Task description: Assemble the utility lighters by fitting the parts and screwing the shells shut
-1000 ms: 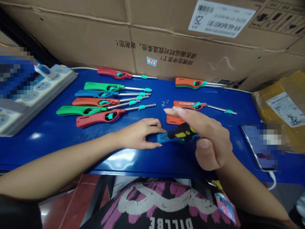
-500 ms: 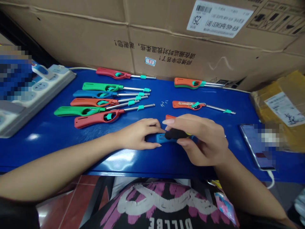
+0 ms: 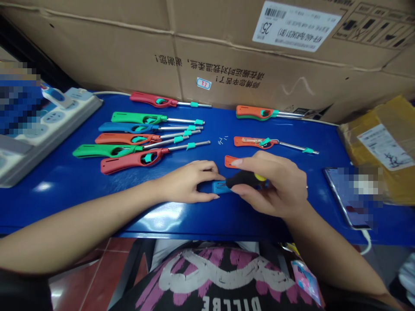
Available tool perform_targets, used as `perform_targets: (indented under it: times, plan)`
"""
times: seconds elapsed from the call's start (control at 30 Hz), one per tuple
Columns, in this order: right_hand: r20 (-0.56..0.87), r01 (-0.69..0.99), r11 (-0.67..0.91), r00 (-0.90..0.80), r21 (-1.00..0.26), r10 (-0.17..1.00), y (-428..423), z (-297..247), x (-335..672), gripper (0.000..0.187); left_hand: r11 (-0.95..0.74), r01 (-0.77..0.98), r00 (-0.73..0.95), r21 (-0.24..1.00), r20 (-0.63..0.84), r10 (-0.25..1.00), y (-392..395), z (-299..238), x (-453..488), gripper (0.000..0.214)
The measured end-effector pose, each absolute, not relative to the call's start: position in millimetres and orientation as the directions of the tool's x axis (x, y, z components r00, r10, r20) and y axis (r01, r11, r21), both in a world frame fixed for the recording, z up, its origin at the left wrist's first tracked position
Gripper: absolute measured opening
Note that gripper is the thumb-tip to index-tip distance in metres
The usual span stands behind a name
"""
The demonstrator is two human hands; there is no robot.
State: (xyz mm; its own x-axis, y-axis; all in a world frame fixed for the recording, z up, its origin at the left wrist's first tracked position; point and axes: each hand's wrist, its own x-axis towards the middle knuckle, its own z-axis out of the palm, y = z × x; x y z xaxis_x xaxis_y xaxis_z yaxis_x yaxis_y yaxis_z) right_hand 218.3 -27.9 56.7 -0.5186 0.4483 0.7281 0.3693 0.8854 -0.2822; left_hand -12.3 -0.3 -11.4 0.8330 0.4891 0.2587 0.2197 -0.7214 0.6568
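Observation:
My left hand (image 3: 191, 181) rests on the table, with thumb and fingers closed about the butt end of a blue lighter (image 3: 218, 187) lying flat. My right hand (image 3: 280, 183) grips a screwdriver (image 3: 243, 179) by its black and yellow handle. The screwdriver's thin shaft slants down to the left over the lighter's handle; whether its tip sits on a screw is too small to tell. The right hand hides most of the lighter. Just beyond it lies an orange shell piece (image 3: 230, 161). Farther back is an opened orange lighter (image 3: 253, 142) with its inner parts showing.
Several long lighters (image 3: 132, 160) lie at the left. Small pale pins or screws (image 3: 223, 140) are scattered mid-table. An orange and green lighter (image 3: 254, 112) lies by the large carton (image 3: 129, 52). A power strip (image 3: 48, 125) stands left; a phone (image 3: 343, 194) and yellow-taped box (image 3: 385, 151) stand right.
My right hand has shifted slightly and tilted with the screwdriver, so more of its handle and the orange shell piece show. The left hand has stayed in place.

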Motion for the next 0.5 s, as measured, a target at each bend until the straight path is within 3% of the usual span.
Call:
perform_targets:
  times: [0.2,0.4,0.5]
  plan:
    - [0.695,0.211,0.876,-0.54,-0.434,0.474,-29.3,58.3,216.6,0.036,-0.738,0.203,0.816,0.644,0.305,0.491,-0.6,-13.3,-12.3,0.038]
    - [0.766,0.417,0.894,-0.518,-0.162,0.38,-30.1,59.7,223.0,0.017,-0.717,0.245,0.814,0.653,0.263,0.518,-1.9,-10.9,-11.7,0.035]
    - [0.767,0.358,0.903,-0.502,-0.237,0.4,-31.9,61.3,224.9,0.023,-0.719,0.242,0.812,0.651,0.27,0.518,-2.1,-11.1,-11.3,0.039]
